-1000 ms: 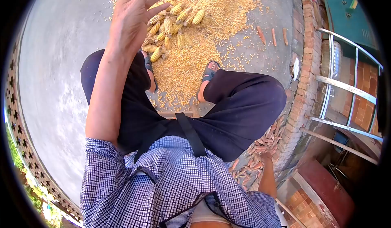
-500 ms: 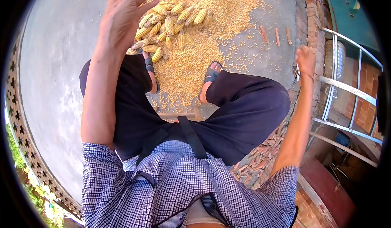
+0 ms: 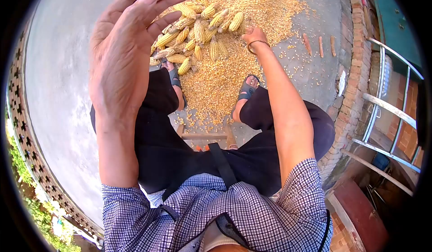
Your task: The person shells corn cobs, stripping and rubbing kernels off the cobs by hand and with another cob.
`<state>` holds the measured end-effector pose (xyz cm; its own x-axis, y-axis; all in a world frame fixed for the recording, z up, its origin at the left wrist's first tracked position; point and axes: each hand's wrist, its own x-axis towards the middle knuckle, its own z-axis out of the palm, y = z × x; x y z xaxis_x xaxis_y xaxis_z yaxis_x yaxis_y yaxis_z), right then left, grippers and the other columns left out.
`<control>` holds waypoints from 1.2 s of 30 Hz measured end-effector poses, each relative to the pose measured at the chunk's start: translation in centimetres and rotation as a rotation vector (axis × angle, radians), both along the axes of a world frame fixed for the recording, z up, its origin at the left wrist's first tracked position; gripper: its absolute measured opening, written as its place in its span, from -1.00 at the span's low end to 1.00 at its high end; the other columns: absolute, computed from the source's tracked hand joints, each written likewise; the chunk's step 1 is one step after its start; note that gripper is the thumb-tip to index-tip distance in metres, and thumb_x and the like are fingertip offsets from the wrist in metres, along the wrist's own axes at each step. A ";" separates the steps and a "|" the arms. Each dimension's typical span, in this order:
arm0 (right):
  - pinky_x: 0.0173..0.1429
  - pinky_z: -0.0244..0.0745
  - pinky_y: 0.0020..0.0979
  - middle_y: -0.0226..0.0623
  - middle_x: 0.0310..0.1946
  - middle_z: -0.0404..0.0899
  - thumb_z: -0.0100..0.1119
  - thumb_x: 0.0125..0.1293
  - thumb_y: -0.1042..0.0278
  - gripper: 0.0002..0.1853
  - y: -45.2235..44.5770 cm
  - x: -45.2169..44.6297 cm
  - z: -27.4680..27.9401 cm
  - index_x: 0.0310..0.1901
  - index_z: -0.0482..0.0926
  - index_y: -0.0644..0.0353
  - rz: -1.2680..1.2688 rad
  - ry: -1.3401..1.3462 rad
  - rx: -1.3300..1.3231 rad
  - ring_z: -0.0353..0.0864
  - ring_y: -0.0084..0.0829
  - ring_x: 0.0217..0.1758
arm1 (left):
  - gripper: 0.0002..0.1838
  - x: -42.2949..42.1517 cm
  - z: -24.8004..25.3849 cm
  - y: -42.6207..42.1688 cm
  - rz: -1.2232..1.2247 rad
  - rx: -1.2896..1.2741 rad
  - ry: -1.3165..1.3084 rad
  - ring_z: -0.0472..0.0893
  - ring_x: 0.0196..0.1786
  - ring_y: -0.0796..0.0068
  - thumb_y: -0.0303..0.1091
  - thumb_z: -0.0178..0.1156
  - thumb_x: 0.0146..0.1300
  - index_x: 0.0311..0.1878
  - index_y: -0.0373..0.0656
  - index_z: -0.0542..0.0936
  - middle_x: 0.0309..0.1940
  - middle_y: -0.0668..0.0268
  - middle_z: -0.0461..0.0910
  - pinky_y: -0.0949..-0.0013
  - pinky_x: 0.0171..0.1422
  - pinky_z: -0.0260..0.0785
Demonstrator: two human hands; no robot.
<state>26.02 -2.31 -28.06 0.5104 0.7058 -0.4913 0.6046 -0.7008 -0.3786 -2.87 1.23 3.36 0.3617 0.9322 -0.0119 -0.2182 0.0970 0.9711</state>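
Raised close to the camera at the upper left, my left hand (image 3: 130, 45) has its fingers stretched out and holds nothing. My right hand (image 3: 255, 36) reaches to the right edge of the heap of corn cobs (image 3: 200, 31); its fingers are bent near a cob, and what they hold, if anything, is hidden. A bracelet circles the right wrist. Several yellow cobs lie piled on loose corn kernels (image 3: 216, 83), which spread over the ground between and beyond my sandalled feet.
Three stripped cobs (image 3: 321, 46) lie on the concrete to the right. Beyond them run a low brick edge (image 3: 355, 67) and a metal ladder-like frame (image 3: 389, 104). A wooden stool bar (image 3: 204, 136) shows between my legs. A perforated brick wall (image 3: 33, 162) curves along the left.
My right hand has swung from beside my body, past the brick edge, forward to the cob heap. My left hand has come nearer the camera, its fingers still spread.
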 end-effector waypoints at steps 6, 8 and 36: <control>0.14 0.51 -0.13 -0.07 -0.06 0.68 0.41 0.06 0.18 -0.62 0.2 -2.0 -5.8 -0.08 0.67 0.13 -0.218 0.112 0.187 0.63 -0.03 0.06 | -0.45 -1.5 -0.5 1.1 0.047 -0.330 -0.489 0.30 0.45 -0.05 -0.34 -0.12 0.51 0.40 -0.56 0.14 0.35 -0.30 0.25 0.11 0.52 0.16; 0.15 0.50 -0.12 -0.06 -0.06 0.67 0.43 0.05 0.18 -0.55 1.4 -2.2 -5.9 -0.01 0.63 0.12 -0.197 0.060 0.216 0.62 -0.03 0.07 | -0.42 -1.7 -0.3 1.2 0.075 -0.302 -0.395 0.22 0.49 -0.04 -0.34 -0.11 0.51 0.43 -0.55 0.07 0.40 -0.29 0.17 0.12 0.55 0.12; 0.01 0.56 -0.28 -0.12 -0.20 0.69 0.32 0.06 0.44 -0.59 1.0 -6.1 -11.6 0.02 0.62 0.09 -0.378 0.321 0.634 0.70 -0.22 -0.12 | -0.43 -2.5 -1.2 2.3 -0.014 -0.131 -0.113 0.53 0.21 0.25 -0.31 -0.02 0.50 0.40 -0.51 0.17 0.15 -0.03 0.50 0.32 0.31 0.40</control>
